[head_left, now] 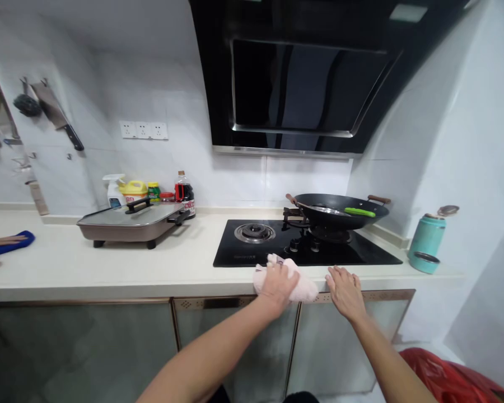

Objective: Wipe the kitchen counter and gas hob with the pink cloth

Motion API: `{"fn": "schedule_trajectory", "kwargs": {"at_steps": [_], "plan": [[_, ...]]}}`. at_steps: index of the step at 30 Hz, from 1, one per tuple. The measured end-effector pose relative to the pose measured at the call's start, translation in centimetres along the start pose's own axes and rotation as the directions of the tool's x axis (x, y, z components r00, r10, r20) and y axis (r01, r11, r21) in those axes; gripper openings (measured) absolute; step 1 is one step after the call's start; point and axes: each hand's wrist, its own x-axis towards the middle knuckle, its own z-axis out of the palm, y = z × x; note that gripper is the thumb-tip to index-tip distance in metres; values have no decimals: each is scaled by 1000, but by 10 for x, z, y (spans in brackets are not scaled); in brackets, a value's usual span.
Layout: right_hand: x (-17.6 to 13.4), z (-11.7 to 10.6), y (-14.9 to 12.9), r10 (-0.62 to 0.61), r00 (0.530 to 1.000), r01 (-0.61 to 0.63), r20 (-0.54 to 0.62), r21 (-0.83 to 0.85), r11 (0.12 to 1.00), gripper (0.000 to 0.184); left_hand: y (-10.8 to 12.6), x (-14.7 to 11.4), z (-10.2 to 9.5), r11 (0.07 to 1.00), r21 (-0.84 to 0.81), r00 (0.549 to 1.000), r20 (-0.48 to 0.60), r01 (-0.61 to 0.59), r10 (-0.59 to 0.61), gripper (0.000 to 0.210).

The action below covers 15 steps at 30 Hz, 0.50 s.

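My left hand (277, 288) is closed on a pale pink cloth (304, 286), which lies over the front edge of the white countertop (201, 274). Just behind the cloth is the black glass gas stove (252, 258). To the right, my right hand (345, 288) rests on the counter's edge with its fingers stretched out and nothing in it. A black wok (336, 215) with wooden handles sits on the right burner, with a green-handled utensil (360, 212) inside. The left burner (255, 232) is bare.
A lidded electric pan (130, 226) stands left of the stove, with bottles such as a dark sauce bottle (185, 196) behind. Another person's hands, one on a blue cloth (17, 243), are at far left. A turquoise flask (427, 243) stands right; the range hood (294, 84) hangs above.
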Motion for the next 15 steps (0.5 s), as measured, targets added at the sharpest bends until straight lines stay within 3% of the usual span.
{"fn": "schedule_trajectory", "kwargs": {"at_steps": [3,6,9,15], "plan": [[-1,6,4,-11,1000,10,-17,-4,1000,51,22,21,3,999,0,999,-27,-35,35,62],[-1,11,8,-17,1000,16,-21,-4,1000,51,15,19,7,994,-24,992,-57,-111,110,66],[-3,11,11,-46,999,46,-25,0,999,52,-13,-2,10,987,-39,987,-49,-156,154,71],[-6,9,15,-64,997,65,-35,15,998,51,-93,-70,3,997,-63,999,-6,-51,51,88]]}}
